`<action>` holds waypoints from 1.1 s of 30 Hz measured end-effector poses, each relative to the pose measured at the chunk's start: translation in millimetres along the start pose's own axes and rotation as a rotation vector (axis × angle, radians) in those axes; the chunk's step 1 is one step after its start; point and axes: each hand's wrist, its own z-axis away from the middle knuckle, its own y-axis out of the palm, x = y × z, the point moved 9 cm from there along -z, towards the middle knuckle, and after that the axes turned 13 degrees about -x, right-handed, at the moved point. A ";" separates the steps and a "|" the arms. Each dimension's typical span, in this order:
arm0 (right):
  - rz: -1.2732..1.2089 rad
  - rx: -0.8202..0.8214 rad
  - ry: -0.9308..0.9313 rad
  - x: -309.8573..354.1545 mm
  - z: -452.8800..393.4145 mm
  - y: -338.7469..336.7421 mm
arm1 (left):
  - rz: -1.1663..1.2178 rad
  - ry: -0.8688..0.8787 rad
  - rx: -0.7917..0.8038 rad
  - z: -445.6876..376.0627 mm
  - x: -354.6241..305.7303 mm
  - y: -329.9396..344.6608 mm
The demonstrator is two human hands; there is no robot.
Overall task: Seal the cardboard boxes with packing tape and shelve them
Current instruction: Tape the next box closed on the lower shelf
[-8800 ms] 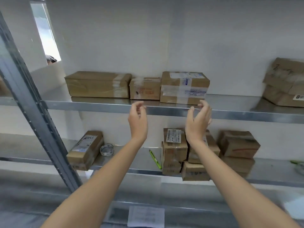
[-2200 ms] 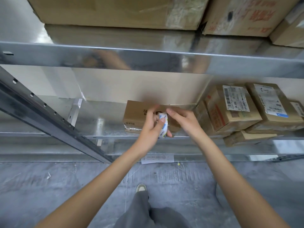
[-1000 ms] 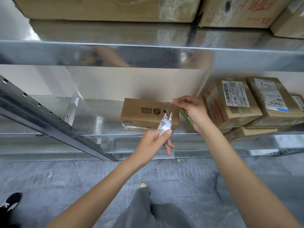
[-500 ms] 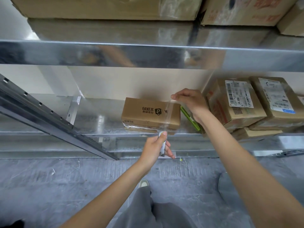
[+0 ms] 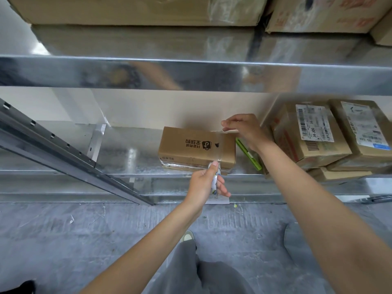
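The cardboard box (image 5: 197, 146) lies on the metal shelf (image 5: 131, 153), between the two hands. The right hand (image 5: 244, 129) pinches the tape end at the far edge of the box. The left hand (image 5: 204, 183) grips the tape roll (image 5: 215, 177) at the near edge, with clear tape (image 5: 220, 145) stretched over the top. A green cutter (image 5: 248, 154) lies just under the right wrist.

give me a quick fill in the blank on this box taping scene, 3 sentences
1. The left hand grips the roll of ____ at the front edge of the shelf.
2. The right hand pinches the tape end at the ____ edge of the printed box.
3. The slim tool lying between the printed box and the labelled boxes is ____ in colour.

Missing words: tape; back; green
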 end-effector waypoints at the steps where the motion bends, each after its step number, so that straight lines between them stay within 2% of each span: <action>1: 0.016 0.004 0.005 -2.8 -1.1 1.1 | 0.002 -0.007 -0.001 -0.9 0.8 0.2; 8: 0.003 0.012 0.134 -23.9 -1.5 11.3 | 0.008 -0.017 0.008 -9.0 8.1 -1.2; 12: 0.049 0.033 0.320 -45.6 -6.9 15.6 | 0.012 -0.005 -0.014 -12.1 10.7 -0.9; 17: 0.027 0.047 0.523 -63.2 -5.8 23.1 | -0.023 0.236 -0.179 -11.6 -8.5 -16.1; 20: -0.072 0.065 0.613 -76.6 -0.7 29.5 | -0.022 0.227 -0.144 -12.7 -12.7 -14.2; 25: -0.243 -0.033 0.763 -86.9 18.2 22.0 | -0.050 0.160 -0.083 -20.8 -12.5 -18.5; 29: -0.340 -0.033 0.799 -90.4 24.3 29.0 | -0.078 0.155 0.007 -27.4 -16.7 -23.9; 33: -0.369 -0.067 0.837 -95.4 30.2 29.0 | -0.204 0.190 0.118 -33.1 -23.5 -29.6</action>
